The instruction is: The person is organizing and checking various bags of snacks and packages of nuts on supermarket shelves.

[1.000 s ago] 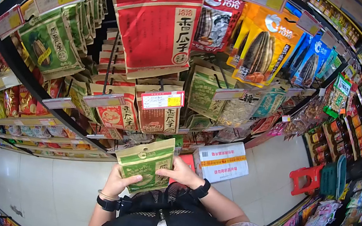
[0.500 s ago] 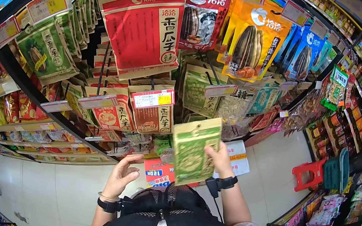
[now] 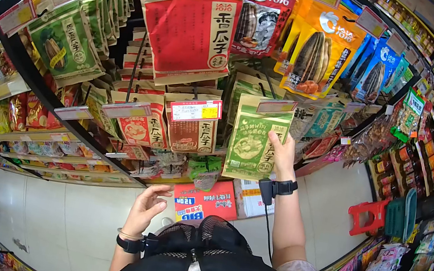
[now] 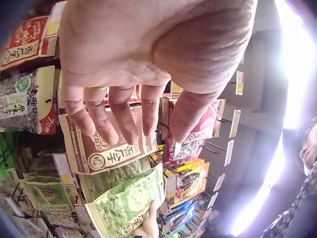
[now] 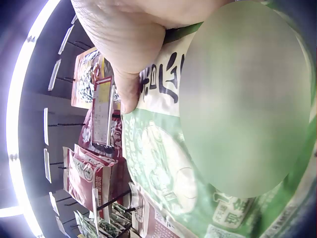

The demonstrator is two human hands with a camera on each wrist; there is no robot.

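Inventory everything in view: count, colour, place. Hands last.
rack: 1, black, front
held bag: 1, green and tan, at rack
large bag: 1, red, upper middle
orange bags: several, orange, upper right
blue bags: several, blue, farther right
price tags: many, mostly white, on rack
other goods: uncountable, mixed, all around
floor: 1, whitish, below
printed carton: 1, red, floor
second carton: 1, white, partly hidden
stool: 1, red, right aisle
container: 1, green, beside stool
wristbands: 2, black, wrists
left hand: 1, bare, holding nothing
right hand: 1, bare, gripping held bag
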